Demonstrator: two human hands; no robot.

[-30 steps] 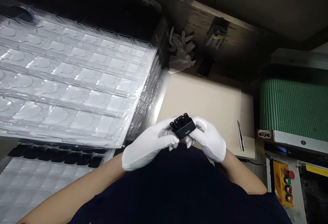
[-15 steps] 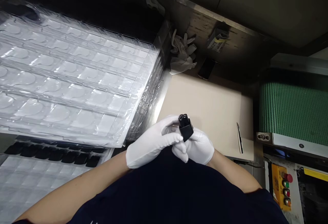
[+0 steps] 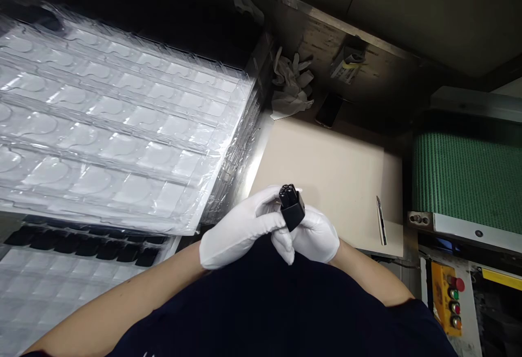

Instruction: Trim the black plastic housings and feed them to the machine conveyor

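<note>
A small glossy black part (image 3: 292,211) with a squared body and rounded ridges at its upper end is held up in front of my chest. My left hand (image 3: 240,227), in a white glove, pinches it from the left between thumb and fingers. My right hand (image 3: 316,235), also gloved in white, is closed against its right and lower side; some of its fingers are hidden behind the part. Beneath both hands lies the near end of a beige board (image 3: 322,155).
Stacked clear plastic trays (image 3: 134,145) fill the left, with a row of black pieces (image 3: 98,249) in a tray below. A pen (image 3: 381,221), phone (image 3: 328,110) and crumpled white gloves (image 3: 291,82) lie around the board. A green conveyor belt (image 3: 468,177) and button box (image 3: 446,298) stand right.
The black part has shifted slightly left and down and turned a little in my fingers. Both hands still hold it, with the right-hand fingers moved slightly left.
</note>
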